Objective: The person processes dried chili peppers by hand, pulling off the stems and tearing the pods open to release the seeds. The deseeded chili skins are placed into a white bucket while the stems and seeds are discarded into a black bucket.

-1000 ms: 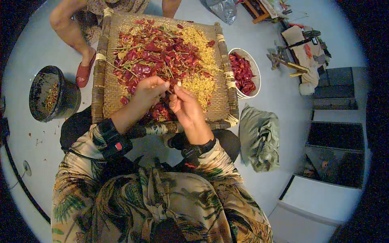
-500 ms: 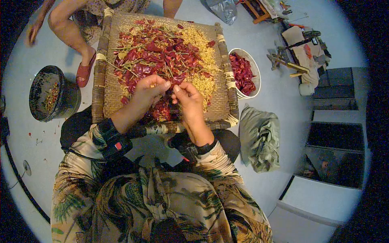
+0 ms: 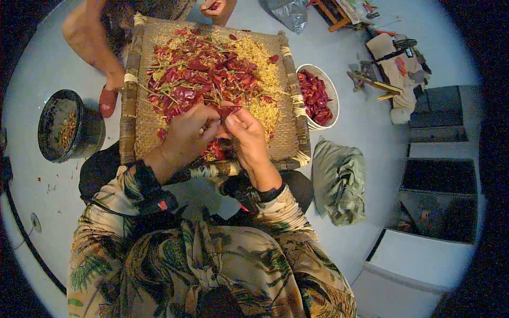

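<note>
In the head view, a dried red chili pepper [image 3: 229,111] is pinched between the thumb and fingers of my right hand [image 3: 248,139]. My left hand [image 3: 185,132] is closed, back of the hand up, its fingertips against the same pepper beside my right thumb; the exact hold is partly hidden. Both hands are above the near part of a woven tray [image 3: 289,135] with a wooden frame. On it lie a heap of dried red chili pieces [image 3: 185,95] with stalks and a spread of yellow seeds [image 3: 260,58].
Right of the tray stands a white bucket [image 3: 336,100] of red chilies, with a grey-green bag [image 3: 339,183] nearer me. A black bucket [image 3: 46,143] with scraps stands left. Across the tray sits another person, with a hand [image 3: 214,9] holding something red and a red slipper [image 3: 107,102].
My left hand has turned over, its back now upward, and hides more of the tray. My right hand keeps the pepper. The other person's hand has come into view beyond the tray.
</note>
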Available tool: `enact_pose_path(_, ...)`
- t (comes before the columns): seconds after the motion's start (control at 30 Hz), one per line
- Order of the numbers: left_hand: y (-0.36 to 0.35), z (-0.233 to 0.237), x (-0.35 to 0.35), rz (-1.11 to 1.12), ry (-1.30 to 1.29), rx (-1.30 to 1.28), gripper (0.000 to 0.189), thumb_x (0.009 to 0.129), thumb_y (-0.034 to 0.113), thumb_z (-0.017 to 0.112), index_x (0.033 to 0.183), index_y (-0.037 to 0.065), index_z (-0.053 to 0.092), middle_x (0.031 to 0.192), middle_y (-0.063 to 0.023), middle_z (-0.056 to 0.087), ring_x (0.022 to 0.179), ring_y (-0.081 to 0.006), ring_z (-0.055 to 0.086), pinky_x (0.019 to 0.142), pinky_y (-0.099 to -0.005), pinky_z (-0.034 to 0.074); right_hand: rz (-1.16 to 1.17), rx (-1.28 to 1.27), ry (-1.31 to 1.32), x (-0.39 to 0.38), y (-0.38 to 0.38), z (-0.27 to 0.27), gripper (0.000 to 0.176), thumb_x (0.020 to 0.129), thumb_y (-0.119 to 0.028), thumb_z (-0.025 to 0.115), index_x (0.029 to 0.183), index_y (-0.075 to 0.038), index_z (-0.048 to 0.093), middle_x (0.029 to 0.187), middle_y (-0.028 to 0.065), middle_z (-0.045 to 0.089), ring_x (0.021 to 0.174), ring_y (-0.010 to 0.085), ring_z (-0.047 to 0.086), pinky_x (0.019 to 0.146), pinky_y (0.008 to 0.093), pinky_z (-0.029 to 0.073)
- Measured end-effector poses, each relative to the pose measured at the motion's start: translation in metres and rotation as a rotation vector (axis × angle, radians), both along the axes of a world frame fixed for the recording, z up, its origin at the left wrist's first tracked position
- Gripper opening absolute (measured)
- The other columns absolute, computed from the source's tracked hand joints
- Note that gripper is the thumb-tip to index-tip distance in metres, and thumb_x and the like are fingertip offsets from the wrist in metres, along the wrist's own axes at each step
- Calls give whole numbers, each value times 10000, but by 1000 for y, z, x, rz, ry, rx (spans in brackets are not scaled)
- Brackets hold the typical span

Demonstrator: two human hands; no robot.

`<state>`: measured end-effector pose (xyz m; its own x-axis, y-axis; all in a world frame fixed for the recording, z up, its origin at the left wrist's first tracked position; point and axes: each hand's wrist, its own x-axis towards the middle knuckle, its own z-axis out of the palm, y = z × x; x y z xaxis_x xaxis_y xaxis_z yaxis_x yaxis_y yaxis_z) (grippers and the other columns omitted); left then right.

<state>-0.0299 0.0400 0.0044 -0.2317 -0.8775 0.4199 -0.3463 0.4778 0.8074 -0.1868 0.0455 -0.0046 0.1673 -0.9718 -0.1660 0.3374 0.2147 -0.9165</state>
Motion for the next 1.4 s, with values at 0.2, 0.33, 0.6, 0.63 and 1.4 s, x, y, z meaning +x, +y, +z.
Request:
enact_pose_path(0.2,0,-3,-1,-36,89,44,106,773,55,623,858,29,565,806,-107,586,746,-232,595,641,-316,470,85,11,-72,-7,-1,-8,345,881,-164,544,1195,-35,479,873,49,616,765,121,595,704,244,480)
enact_pose_path(0.33,6,25,0,2,226,372,89,794,55,607,862,13,570,786,-52,590,768,-133,569,682,-281,452,42,26,-121,-10,-1,-9,344,885,-163,532,1200,-38,470,872,60,620,770,137,602,719,257,489)
enact_pose_path(0.6,-3,13,-1,94,257,498,69,801,84,598,829,26,572,720,0,545,688,-76,498,629,-229,418,-101,38,-122,-55,-19,-9,291,889,-161,527,1141,-19,501,1029,108,590,815,153,598,760,298,517)
enact_pose_path(0.63,-4,10,0,93,267,523,68,800,88,599,824,30,572,712,5,540,676,-72,493,618,-226,415,-154,13,-144,-73,-27,-10,308,889,-173,536,1147,-9,498,1088,120,577,825,147,593,753,296,519)
enact_pose_path(1.4,-10,-5,-2,-37,429,559,45,830,64,573,852,27,562,734,-6,550,698,-72,531,625,-216,424,-66,-537,1644,-96,-162,-126,358,745,-133,656,1088,-69,575,907,182,629,795,350,608,730,412,481)
